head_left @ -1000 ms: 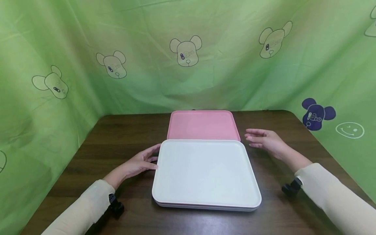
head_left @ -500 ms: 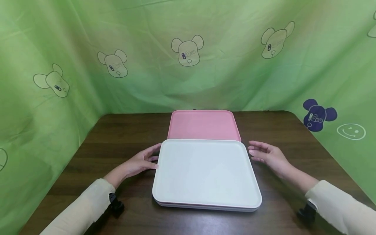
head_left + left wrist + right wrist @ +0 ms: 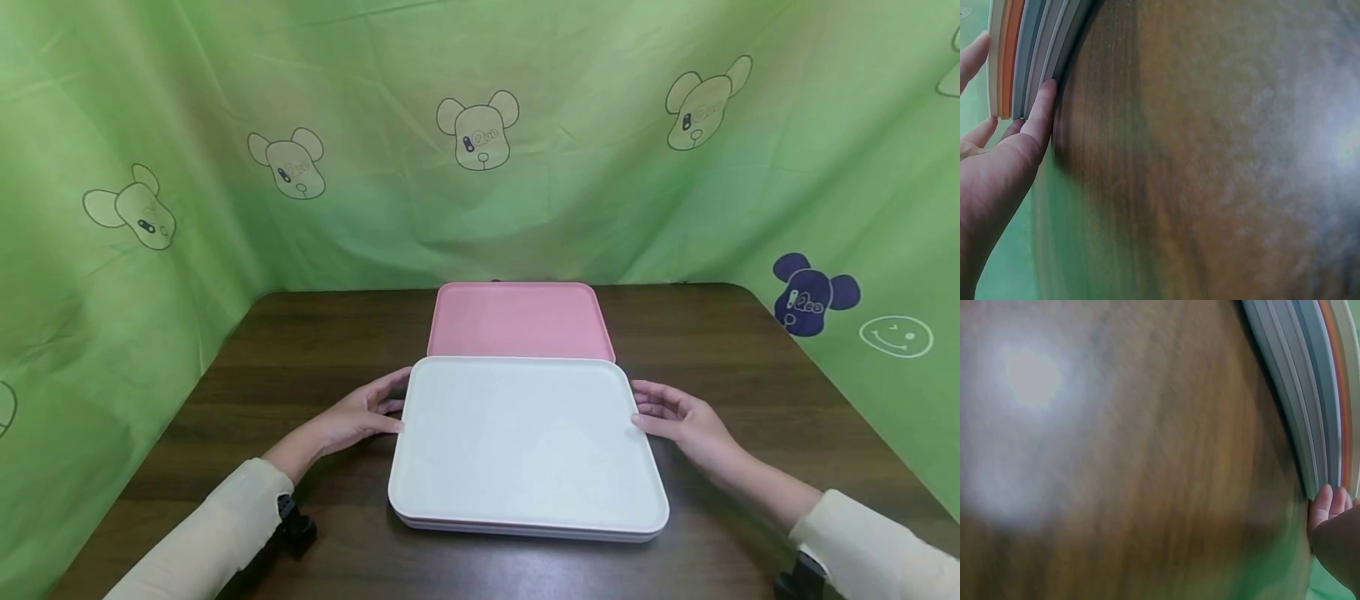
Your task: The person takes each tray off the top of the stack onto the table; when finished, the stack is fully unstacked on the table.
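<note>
A stack of trays (image 3: 1029,62) lies on the table, a white tray (image 3: 528,442) on top; orange, blue-grey and grey layers show under it in the left wrist view. My left hand (image 3: 356,421) holds the stack's left side, thumb at the top rim and fingers spread down the layered edges. Across from it, my right hand (image 3: 693,425) grips the right side, thumb over the white rim. In the right wrist view its fingertips (image 3: 1324,494) meet the tray edges. The undersides of the trays are hidden.
A pink tray (image 3: 521,321) lies behind the stack, its near part covered by the white tray. The dark wooden table (image 3: 315,333) reaches back to a green curtain (image 3: 480,217) with printed mouse-like heads. Black wrist cameras sit below both sleeves.
My right hand has come toward me and inward, from beside the pink tray to the stack's right edge. My left hand and the trays have stayed put.
</note>
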The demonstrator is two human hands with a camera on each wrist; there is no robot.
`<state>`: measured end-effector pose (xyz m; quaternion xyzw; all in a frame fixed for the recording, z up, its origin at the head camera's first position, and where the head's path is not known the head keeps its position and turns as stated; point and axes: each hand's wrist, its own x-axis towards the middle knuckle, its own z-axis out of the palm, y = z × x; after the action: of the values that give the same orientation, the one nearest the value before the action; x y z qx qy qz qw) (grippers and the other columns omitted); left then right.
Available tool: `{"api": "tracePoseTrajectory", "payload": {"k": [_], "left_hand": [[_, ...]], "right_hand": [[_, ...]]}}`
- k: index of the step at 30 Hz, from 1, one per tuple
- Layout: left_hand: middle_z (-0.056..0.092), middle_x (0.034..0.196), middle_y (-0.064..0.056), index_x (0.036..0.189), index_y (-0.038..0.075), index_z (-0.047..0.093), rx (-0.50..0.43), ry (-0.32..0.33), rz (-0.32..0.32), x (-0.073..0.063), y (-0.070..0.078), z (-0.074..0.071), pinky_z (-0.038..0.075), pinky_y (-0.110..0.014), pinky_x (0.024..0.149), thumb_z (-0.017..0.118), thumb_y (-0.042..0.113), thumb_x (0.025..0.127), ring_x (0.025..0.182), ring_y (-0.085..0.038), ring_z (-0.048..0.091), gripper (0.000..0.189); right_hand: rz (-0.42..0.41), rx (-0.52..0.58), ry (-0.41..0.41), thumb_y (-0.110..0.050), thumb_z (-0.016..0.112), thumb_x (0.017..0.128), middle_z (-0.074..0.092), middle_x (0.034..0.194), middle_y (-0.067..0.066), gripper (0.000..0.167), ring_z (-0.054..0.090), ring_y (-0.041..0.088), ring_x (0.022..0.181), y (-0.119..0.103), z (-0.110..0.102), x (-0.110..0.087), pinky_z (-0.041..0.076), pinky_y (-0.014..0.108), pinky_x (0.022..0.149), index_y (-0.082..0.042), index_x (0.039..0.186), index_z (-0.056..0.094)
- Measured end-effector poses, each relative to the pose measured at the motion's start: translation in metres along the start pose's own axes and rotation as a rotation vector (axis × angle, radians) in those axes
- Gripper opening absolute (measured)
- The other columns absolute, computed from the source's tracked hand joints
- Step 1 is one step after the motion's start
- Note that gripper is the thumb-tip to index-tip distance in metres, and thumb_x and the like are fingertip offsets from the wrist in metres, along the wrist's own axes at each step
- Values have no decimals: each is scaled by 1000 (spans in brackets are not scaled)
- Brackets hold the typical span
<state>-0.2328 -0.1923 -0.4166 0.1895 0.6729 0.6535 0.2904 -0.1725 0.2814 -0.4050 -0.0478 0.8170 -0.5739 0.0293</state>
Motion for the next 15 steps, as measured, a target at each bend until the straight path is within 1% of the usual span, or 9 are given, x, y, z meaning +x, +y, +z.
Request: {"api": "tracePoseTrajectory", "payload": {"k": [2, 4, 6, 9, 15], "left_hand": [[7, 161, -11, 156, 11, 15, -3, -3, 0, 0, 0, 0, 42, -42, 101, 72, 4, 86, 139, -40, 27, 91], [7, 161, -12, 156, 11, 14, -7, -7, 2, 1, -1, 0, 42, -42, 101, 72, 4, 87, 139, -40, 27, 91], [7, 161, -12, 156, 11, 14, -7, -10, 6, 1, -1, 0, 42, -42, 101, 71, 4, 87, 139, -40, 27, 90], [8, 161, -12, 156, 11, 15, -4, -5, 10, 1, -1, -1, 42, -42, 101, 71, 5, 87, 139, -41, 27, 90], [8, 161, -12, 156, 11, 15, -4, -2, 10, 0, -1, -1, 43, -41, 100, 71, 4, 87, 139, -41, 28, 90]], "right_hand": [[7, -26, 0, -12, 70, 90, 59, 121, 20, 60, 58, 1, 97, 1, 2, -2, 49, 18, 79, 10, 139, 44], [18, -52, 4, -14, 71, 90, 58, 123, 22, 61, 57, 1, 97, 1, 4, -4, 50, 18, 78, 8, 139, 44], [29, -68, 10, -15, 72, 89, 57, 124, 22, 62, 56, 1, 98, 1, 5, -5, 50, 18, 77, 7, 140, 45], [36, -65, 10, -16, 73, 88, 57, 125, 23, 63, 56, 2, 99, 1, 6, -6, 50, 20, 78, 6, 140, 44], [16, -55, 13, -14, 75, 86, 59, 122, 21, 65, 57, 1, 98, 4, 7, -7, 51, 21, 77, 7, 139, 45]]}}
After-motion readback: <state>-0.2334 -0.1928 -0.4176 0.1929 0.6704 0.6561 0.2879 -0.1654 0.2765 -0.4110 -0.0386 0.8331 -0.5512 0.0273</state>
